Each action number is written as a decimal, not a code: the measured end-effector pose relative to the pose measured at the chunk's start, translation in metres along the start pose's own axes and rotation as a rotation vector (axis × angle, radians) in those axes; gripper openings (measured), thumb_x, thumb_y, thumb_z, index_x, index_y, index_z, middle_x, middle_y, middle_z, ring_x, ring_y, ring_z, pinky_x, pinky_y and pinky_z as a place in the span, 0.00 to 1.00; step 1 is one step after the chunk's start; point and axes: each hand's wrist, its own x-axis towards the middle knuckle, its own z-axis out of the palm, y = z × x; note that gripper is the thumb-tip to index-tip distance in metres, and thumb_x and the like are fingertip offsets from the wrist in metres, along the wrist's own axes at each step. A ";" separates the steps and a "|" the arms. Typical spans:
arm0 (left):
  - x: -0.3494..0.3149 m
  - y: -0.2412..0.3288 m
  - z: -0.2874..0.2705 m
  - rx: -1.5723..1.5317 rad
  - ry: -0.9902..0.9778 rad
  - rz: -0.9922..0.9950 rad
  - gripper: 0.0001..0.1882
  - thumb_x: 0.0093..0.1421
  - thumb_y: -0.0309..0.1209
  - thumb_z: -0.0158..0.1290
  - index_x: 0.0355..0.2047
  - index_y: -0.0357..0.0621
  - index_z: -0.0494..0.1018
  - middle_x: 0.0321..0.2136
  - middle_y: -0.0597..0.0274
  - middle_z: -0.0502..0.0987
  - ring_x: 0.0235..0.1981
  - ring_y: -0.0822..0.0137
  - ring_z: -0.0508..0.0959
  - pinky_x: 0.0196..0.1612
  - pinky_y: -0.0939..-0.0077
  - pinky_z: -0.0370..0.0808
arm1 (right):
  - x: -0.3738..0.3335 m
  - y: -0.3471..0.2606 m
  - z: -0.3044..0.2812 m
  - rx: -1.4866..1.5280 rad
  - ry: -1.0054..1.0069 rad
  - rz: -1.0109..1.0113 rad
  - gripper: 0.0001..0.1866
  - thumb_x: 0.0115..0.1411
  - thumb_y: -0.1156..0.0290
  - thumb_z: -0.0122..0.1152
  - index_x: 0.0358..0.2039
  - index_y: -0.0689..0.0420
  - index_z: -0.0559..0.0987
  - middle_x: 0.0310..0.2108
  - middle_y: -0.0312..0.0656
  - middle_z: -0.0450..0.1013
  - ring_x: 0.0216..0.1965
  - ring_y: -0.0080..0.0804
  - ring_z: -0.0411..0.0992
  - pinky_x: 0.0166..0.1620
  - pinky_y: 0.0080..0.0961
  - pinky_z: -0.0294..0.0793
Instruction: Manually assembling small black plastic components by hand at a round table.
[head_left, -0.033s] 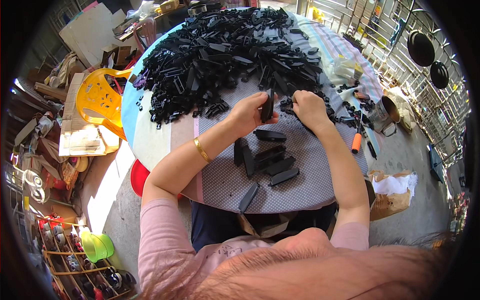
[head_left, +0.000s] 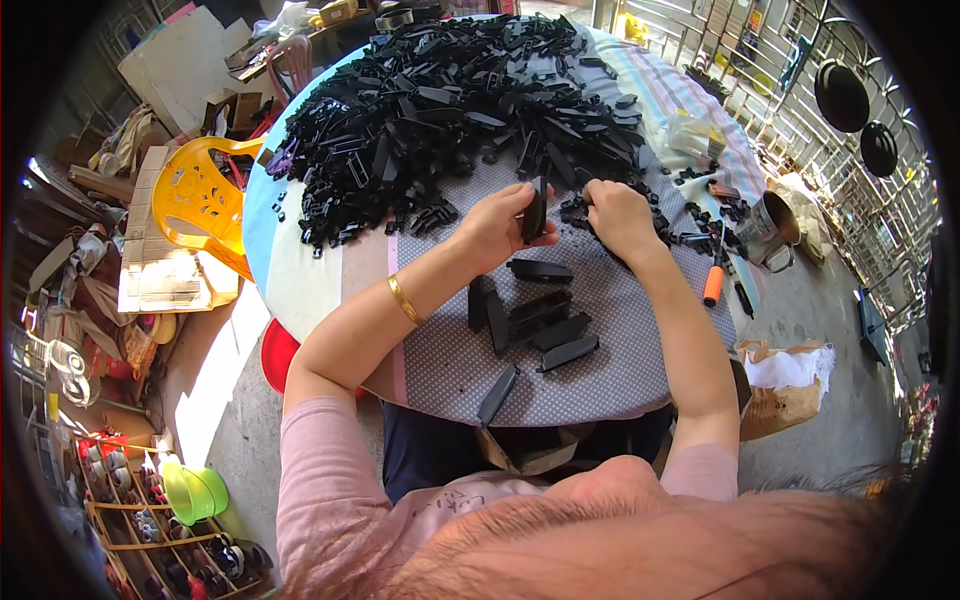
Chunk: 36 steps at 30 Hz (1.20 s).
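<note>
My left hand [head_left: 500, 232] is closed around a long black plastic piece [head_left: 536, 212], held upright between thumb and fingers. To its right, my right hand [head_left: 620, 218] has its fingers curled together over a cluster of small black parts [head_left: 574, 210]. Whatever its fingertips pinch, if anything, is hidden. Several similar long black pieces [head_left: 541, 314] lie on the patterned tablecloth [head_left: 440, 370] just below my hands. Beyond them, a large heap of black plastic pieces [head_left: 420, 110] spreads across the far half of the round table.
An orange-handled tool [head_left: 713, 286] and a metal mug [head_left: 768, 232] sit at the table's right side. A clear plastic bag [head_left: 692, 138] lies farther back. To the left stands a yellow plastic chair [head_left: 198, 200]; a paper bag [head_left: 785, 405] is on the floor at right.
</note>
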 end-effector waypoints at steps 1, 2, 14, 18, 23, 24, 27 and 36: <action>-0.001 0.001 0.002 -0.014 0.031 0.026 0.16 0.65 0.38 0.38 0.42 0.40 0.68 0.27 0.60 0.71 0.29 0.65 0.73 0.34 0.68 0.73 | 0.000 -0.001 -0.001 0.021 0.057 -0.023 0.06 0.46 0.72 0.58 0.26 0.58 0.74 0.26 0.43 0.71 0.32 0.40 0.71 0.35 0.34 0.71; 0.000 0.000 0.000 -0.015 0.030 0.026 0.16 0.65 0.38 0.38 0.42 0.40 0.68 0.27 0.60 0.71 0.29 0.65 0.73 0.34 0.68 0.73 | 0.000 -0.002 -0.004 0.042 0.114 -0.046 0.07 0.46 0.72 0.57 0.28 0.59 0.74 0.26 0.43 0.71 0.31 0.40 0.71 0.35 0.33 0.71; 0.011 -0.010 -0.015 0.052 -0.007 0.093 0.11 0.61 0.35 0.46 0.40 0.43 0.70 0.31 0.68 0.74 0.30 0.76 0.74 0.34 0.80 0.71 | -0.014 -0.049 -0.044 0.742 0.096 -0.008 0.08 0.51 0.78 0.56 0.33 0.64 0.73 0.26 0.44 0.73 0.29 0.30 0.74 0.30 0.20 0.72; 0.014 -0.013 -0.016 0.106 -0.074 0.154 0.12 0.60 0.35 0.49 0.40 0.41 0.69 0.30 0.68 0.74 0.29 0.77 0.74 0.33 0.81 0.71 | -0.015 -0.047 -0.043 0.405 0.259 -0.254 0.06 0.49 0.77 0.55 0.28 0.63 0.73 0.26 0.49 0.71 0.28 0.44 0.71 0.31 0.33 0.70; 0.009 -0.016 -0.011 0.203 -0.016 0.233 0.12 0.60 0.35 0.49 0.39 0.39 0.69 0.28 0.68 0.73 0.28 0.78 0.73 0.30 0.83 0.70 | -0.019 -0.057 -0.041 0.472 0.248 -0.306 0.05 0.49 0.77 0.55 0.28 0.63 0.72 0.24 0.49 0.71 0.28 0.47 0.70 0.32 0.37 0.69; 0.007 -0.014 -0.008 0.322 0.039 0.270 0.12 0.60 0.35 0.49 0.38 0.39 0.70 0.27 0.68 0.73 0.26 0.79 0.72 0.29 0.84 0.69 | -0.019 -0.058 -0.042 0.563 0.223 -0.291 0.05 0.49 0.77 0.55 0.28 0.63 0.72 0.24 0.49 0.71 0.28 0.47 0.70 0.31 0.38 0.69; 0.005 -0.012 0.000 0.524 0.153 0.371 0.12 0.60 0.35 0.48 0.36 0.36 0.70 0.24 0.69 0.71 0.24 0.81 0.69 0.26 0.84 0.67 | -0.021 -0.066 -0.044 0.729 0.190 -0.088 0.04 0.50 0.77 0.55 0.27 0.63 0.71 0.24 0.48 0.70 0.26 0.47 0.69 0.29 0.36 0.69; 0.002 -0.025 -0.001 0.777 0.282 0.560 0.15 0.58 0.36 0.49 0.32 0.32 0.70 0.21 0.60 0.73 0.22 0.74 0.70 0.25 0.77 0.68 | -0.026 -0.062 -0.034 0.291 0.019 -0.366 0.06 0.52 0.74 0.52 0.24 0.62 0.67 0.20 0.49 0.68 0.24 0.47 0.69 0.27 0.37 0.69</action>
